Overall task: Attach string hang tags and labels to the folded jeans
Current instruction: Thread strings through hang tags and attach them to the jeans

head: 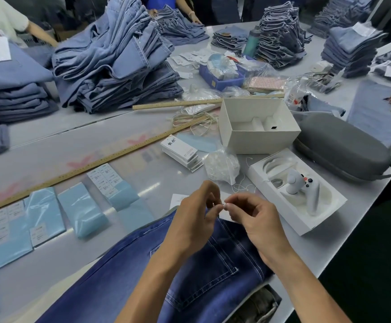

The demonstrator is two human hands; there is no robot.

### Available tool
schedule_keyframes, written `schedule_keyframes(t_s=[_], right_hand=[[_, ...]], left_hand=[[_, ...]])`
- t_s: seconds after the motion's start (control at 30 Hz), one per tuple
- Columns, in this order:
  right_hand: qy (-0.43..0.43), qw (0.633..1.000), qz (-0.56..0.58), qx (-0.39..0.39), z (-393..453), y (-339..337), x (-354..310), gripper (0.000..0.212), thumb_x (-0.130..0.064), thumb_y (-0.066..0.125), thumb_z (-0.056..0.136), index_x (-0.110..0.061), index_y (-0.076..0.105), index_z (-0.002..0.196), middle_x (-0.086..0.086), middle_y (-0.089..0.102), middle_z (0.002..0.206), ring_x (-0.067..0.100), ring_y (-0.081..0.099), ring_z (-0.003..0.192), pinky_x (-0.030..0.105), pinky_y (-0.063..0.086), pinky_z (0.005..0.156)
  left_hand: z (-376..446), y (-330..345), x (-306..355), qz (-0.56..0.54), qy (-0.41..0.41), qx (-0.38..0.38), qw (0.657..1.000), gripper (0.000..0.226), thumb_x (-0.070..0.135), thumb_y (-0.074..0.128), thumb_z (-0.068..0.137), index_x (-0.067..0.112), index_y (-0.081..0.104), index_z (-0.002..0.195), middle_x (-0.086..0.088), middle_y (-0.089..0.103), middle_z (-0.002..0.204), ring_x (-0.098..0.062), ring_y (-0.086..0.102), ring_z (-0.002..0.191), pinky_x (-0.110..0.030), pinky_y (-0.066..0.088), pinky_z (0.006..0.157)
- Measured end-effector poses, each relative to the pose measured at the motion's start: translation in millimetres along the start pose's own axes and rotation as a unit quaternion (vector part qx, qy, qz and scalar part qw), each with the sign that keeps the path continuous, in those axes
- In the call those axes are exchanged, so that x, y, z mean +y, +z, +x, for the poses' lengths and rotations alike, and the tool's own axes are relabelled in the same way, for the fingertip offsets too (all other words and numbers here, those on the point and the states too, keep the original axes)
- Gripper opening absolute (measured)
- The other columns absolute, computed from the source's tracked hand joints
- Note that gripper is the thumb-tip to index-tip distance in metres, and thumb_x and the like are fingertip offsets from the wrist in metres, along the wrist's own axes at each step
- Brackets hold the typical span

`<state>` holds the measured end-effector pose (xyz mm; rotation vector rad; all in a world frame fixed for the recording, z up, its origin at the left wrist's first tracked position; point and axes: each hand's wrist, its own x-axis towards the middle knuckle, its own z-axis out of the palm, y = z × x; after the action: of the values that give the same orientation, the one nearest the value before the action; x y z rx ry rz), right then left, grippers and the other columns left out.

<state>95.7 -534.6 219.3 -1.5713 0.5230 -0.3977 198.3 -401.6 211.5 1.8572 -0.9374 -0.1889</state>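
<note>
Dark blue folded jeans (124, 271) lie at the table's near edge, back pocket up. Above the waistband my left hand (193, 217) and my right hand (254, 216) meet, fingertips almost touching. Both pinch a thin white string fastener (222, 205) between thumb and fingers. A white hang tag (178, 199) lies flat just behind my hands, partly hidden by them. A stack of white hang tags (182, 152) sits farther back, beside a clear bag of string fasteners (221, 167).
Light blue label sheets (82, 209) lie in a row at left along a wooden ruler (92, 163). A white open box (258, 124), a tray with a controller (294, 190) and a grey case (342, 146) crowd the right. Denim stacks (112, 64) fill the back; other people's hands work there.
</note>
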Motion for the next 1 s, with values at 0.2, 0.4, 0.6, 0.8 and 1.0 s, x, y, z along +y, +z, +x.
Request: schedule_keyframes(t_s=[0.2, 0.4, 0.6, 0.8, 1.0], right_hand=[[0.011, 0.998, 0.054, 0.003, -2, -1, -8, 0.009, -0.017, 0.078, 0.084, -0.019, 0.078, 0.093, 0.007, 0.076, 0.089, 0.014, 0.069, 0.083, 0.021, 0.055, 0.077], [0.006, 0.998, 0.057, 0.022, -6, 0, -7, 0.021, 0.002, 0.073, 0.086, -0.019, 0.078, 0.085, 0.006, 0.076, 0.081, 0.010, 0.069, 0.073, 0.018, 0.054, 0.072], [-0.016, 0.998, 0.037, 0.048, -2, 8, -8, 0.019, -0.008, 0.077, 0.087, -0.024, 0.075, 0.094, 0.007, 0.078, 0.086, 0.015, 0.073, 0.077, 0.023, 0.057, 0.073], [-0.005, 1.000, 0.027, -0.014, -5, 15, -7, 0.017, -0.011, 0.065, 0.097, -0.027, 0.071, 0.102, 0.008, 0.078, 0.096, 0.027, 0.076, 0.089, 0.037, 0.062, 0.081], [-0.117, 0.976, -0.179, 0.047, -15, 13, -15, 0.024, -0.011, 0.064, 0.096, -0.031, 0.072, 0.107, -0.015, 0.073, 0.102, 0.008, 0.071, 0.095, 0.016, 0.056, 0.077]], left_hand=[[2, 2, 0, -0.081, 0.037, 0.063, 0.994, 0.022, 0.014, 0.080, 0.088, 0.024, 0.061, 0.090, 0.009, 0.067, 0.084, -0.015, 0.062, 0.076, -0.028, 0.053, 0.067], [-1, 9, -6, -0.201, -0.008, 0.053, 0.978, 0.022, 0.025, 0.081, 0.084, 0.017, 0.065, 0.096, 0.001, 0.066, 0.093, -0.019, 0.064, 0.082, -0.039, 0.056, 0.071], [-3, 17, -6, -0.203, -0.034, -0.010, 0.979, 0.012, 0.019, 0.065, 0.100, 0.029, 0.062, 0.105, 0.005, 0.066, 0.073, -0.018, 0.062, 0.068, -0.036, 0.054, 0.067], [-8, 16, -7, -0.232, -0.061, 0.072, 0.968, 0.005, 0.017, 0.068, 0.096, 0.014, 0.066, 0.092, -0.002, 0.070, 0.075, -0.012, 0.066, 0.066, -0.025, 0.053, 0.062], [-17, 8, -11, -0.230, -0.094, 0.086, 0.965, 0.023, 0.021, 0.060, 0.101, 0.031, 0.054, 0.122, -0.002, 0.071, 0.086, -0.017, 0.068, 0.076, -0.030, 0.057, 0.072]])
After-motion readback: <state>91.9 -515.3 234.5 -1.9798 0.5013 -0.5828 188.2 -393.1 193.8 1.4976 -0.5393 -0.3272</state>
